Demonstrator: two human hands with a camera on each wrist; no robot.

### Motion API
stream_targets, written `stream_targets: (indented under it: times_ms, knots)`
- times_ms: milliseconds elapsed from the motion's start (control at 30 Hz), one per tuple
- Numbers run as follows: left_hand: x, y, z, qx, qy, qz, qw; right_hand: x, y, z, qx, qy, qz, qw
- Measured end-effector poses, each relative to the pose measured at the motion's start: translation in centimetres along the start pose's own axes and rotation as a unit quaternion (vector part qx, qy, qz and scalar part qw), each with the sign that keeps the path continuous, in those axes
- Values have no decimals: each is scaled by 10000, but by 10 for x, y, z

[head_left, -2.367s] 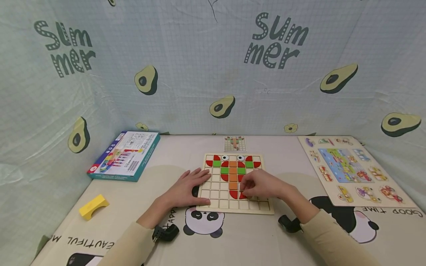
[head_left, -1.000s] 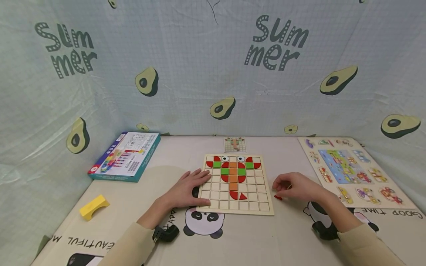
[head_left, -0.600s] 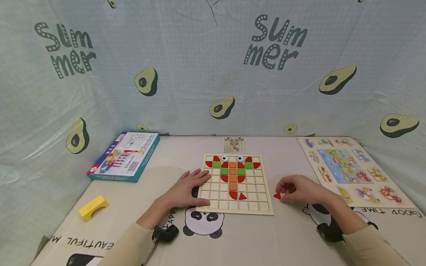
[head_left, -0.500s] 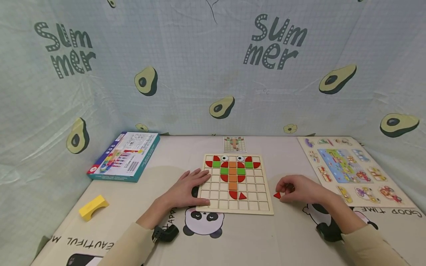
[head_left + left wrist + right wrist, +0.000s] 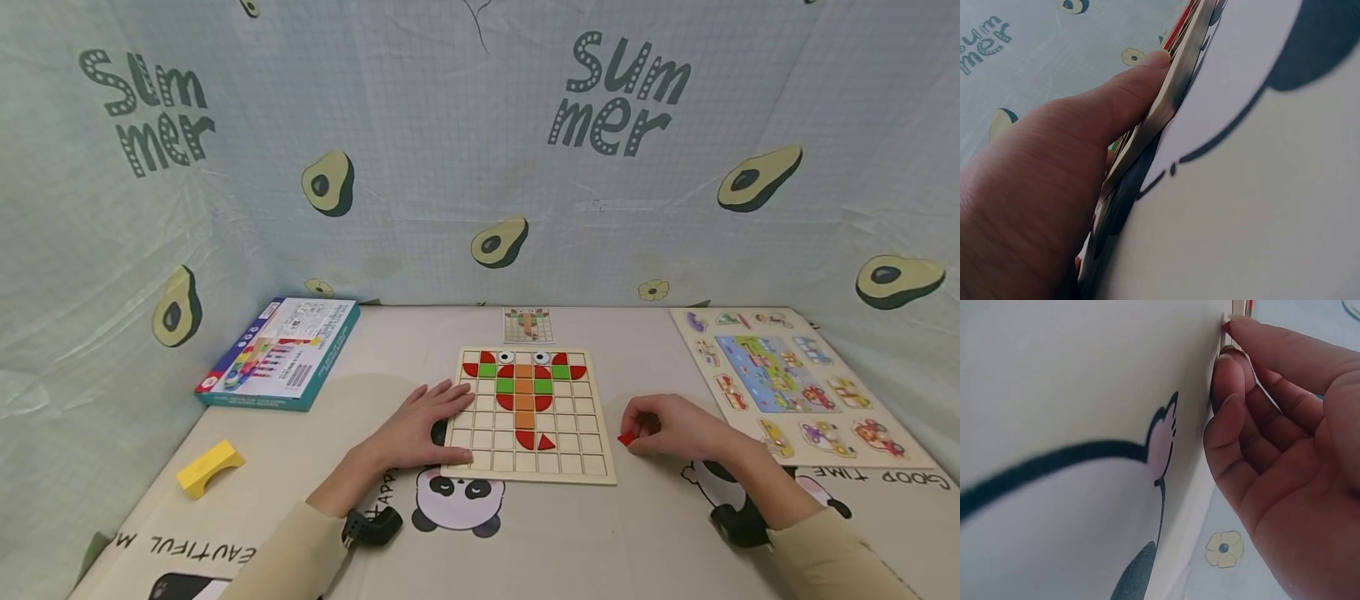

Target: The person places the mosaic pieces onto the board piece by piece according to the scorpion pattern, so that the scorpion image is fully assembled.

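A square wooden grid board [image 5: 495, 462] lies in the middle of the table, with red, green and orange tiles and two eye tiles set in its cells. My left hand [image 5: 420, 425] rests on the board's left edge, fingers spread. In the left wrist view its thumb [image 5: 1129, 94] lies over the board's rim. To the right of the board, my right hand [image 5: 671, 425] pinches a small red triangular tile [image 5: 627, 437] at the table surface, mostly covered by the fingertips. Another red triangular tile [image 5: 547, 442] sits in a lower cell of the board.
A small pattern card [image 5: 528, 325] lies behind the board. At the left are a flat puzzle box [image 5: 285, 350] and a yellow arch block [image 5: 211, 468]. A picture puzzle board [image 5: 795, 383] lies at the right. Printed cloth walls rise behind the table.
My right hand moved from the board's lower cells to the table at its right, uncovering the red triangle there. The red tile at its fingertips has turned. The left hand stayed still.
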State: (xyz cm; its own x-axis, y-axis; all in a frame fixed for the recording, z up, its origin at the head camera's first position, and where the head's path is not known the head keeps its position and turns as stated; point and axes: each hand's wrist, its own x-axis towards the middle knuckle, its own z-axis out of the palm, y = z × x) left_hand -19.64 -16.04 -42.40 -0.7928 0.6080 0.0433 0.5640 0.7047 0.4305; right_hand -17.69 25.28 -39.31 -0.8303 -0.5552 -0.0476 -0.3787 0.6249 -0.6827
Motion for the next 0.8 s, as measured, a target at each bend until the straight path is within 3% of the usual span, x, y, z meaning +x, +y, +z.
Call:
stream_targets:
  times_ms: [367, 800]
  knots:
    - [0, 1, -1, -55, 11, 13, 10000, 5, -3, 0, 191, -190, 35, 9996]
    - [0, 1, -1, -71, 14, -3, 10000, 28, -29, 17, 733, -447, -31, 9963]
